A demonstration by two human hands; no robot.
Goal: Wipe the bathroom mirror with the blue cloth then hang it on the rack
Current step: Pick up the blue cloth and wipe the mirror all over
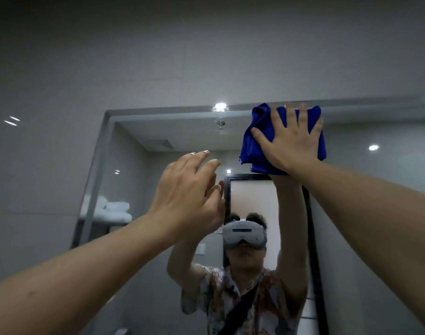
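The folded, deep-blue microfibre cloth (282, 139) is pressed flat against the large wall-mounted bathroom mirror (158, 151), close under the mirror's upper edge and towards its right side; it is held there by the right hand (290, 141), whose fingers are spread and straight over the fabric, the palm laid on the cloth's lower right part; the cloth's bunched folds are seen at its upper left corner, beside the thumb. The left hand (189, 189) is raised in front of the glass, lower and to the left of the cloth, well apart from it; its fingers are loosely extended and slightly bent, and nothing is held in it; whether the fingertips touch the glass cannot be told. Both bare forearms are stretched upward from the bottom corners of the view. In the mirror the person is reflected with a grey-white headset (242, 234) worn over the eyes and a patterned short-sleeved shirt (233, 293) crossed by a dark strap; folded white towels (114, 210) on a shelf are reflected at the left, and round ceiling lights (220, 107) are reflected above. The pale grey tiled wall (49, 68) surrounds the mirror.
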